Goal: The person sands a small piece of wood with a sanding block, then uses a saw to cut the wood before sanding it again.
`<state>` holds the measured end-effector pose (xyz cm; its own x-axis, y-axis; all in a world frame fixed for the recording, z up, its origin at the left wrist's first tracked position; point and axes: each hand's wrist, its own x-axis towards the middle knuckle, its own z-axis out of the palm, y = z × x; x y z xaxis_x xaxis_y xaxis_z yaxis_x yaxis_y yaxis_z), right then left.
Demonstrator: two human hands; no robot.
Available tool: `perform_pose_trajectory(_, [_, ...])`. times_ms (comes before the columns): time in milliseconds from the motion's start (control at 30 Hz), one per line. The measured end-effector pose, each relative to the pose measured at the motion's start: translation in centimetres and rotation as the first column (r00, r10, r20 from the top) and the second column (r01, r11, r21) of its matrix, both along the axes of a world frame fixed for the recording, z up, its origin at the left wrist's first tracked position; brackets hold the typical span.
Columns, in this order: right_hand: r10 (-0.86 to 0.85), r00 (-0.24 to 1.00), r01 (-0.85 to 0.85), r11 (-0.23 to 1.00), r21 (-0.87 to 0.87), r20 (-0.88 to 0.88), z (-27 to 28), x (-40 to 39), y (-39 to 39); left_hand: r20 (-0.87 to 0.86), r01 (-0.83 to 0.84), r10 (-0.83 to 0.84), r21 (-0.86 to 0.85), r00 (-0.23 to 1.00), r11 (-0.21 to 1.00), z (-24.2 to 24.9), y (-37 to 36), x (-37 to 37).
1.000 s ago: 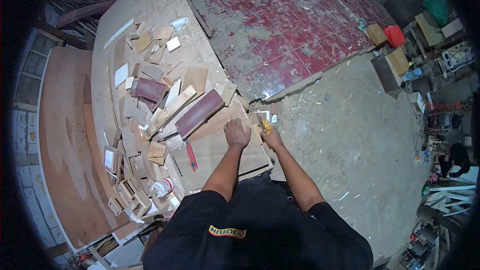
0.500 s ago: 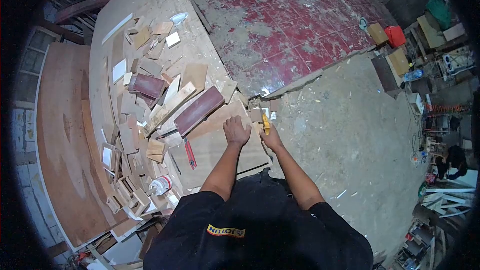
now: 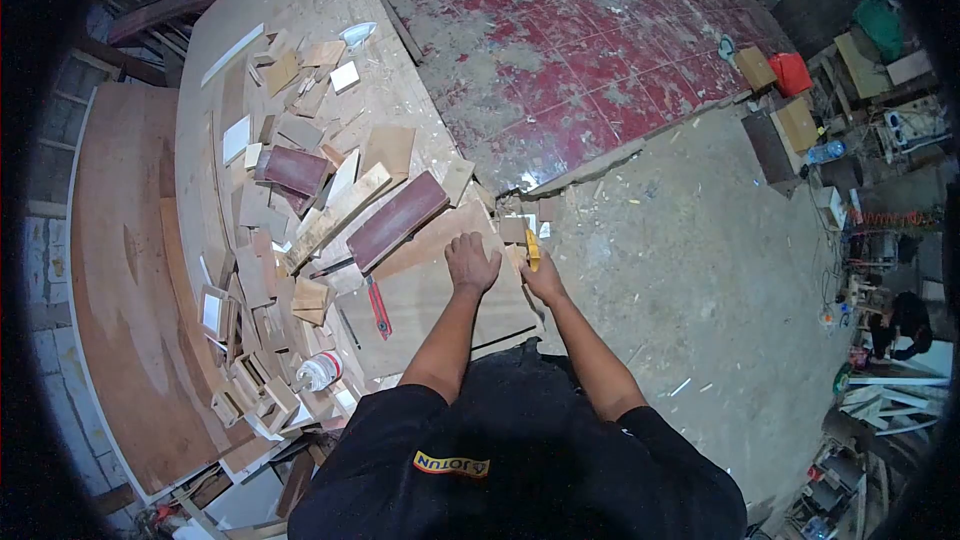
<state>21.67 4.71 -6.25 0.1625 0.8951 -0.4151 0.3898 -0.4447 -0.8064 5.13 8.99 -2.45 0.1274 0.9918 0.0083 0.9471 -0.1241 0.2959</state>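
Observation:
My left hand point(image 3: 472, 262) lies flat with its fingers spread, pressing on a pale plywood board point(image 3: 425, 305) near the bench edge. Just past the board's right edge, my right hand point(image 3: 543, 278) is closed around a yellow-handled tool point(image 3: 533, 248), apparently a handsaw; its blade is hard to make out. Left of my left hand rests a dark red sanding-type block point(image 3: 398, 222). A red hand tool point(image 3: 379, 308) and a thin dark stick-like piece point(image 3: 350, 329) lie on the board's left part.
Wood offcuts point(image 3: 300, 130) crowd the bench's left side, beside a white bottle point(image 3: 320, 370) lying tilted. A large curved brown panel point(image 3: 140, 280) stands further left. Red tiled floor point(image 3: 600, 50) and concrete point(image 3: 680, 270) spread right. A person point(image 3: 908, 325) is at the far right.
My right hand and the yellow-handled tool have shifted very slightly. My left hand stays on the board, and the view has moved a little.

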Motion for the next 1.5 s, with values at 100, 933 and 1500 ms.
perform_pose_trajectory(100, [-0.006,0.999,0.005,1.000,-0.030,-0.038,0.3,0.0,-0.1,-0.008,-0.010,0.010,-0.012,1.000,1.000,0.3,0.0,0.1])
perform_pose_trajectory(933, [-0.091,0.996,0.091,0.996,-0.018,0.000,-1.8,0.1,-0.5,-0.112,-0.159,0.144,-0.141,0.983,0.977,-0.1,-0.6,2.4])
perform_pose_trajectory(1500, [-0.131,0.983,0.095,0.964,0.250,0.132,9.0,1.2,-6.5,-0.132,-0.190,0.169,-0.168,0.977,0.967,-0.2,-0.4,2.5])
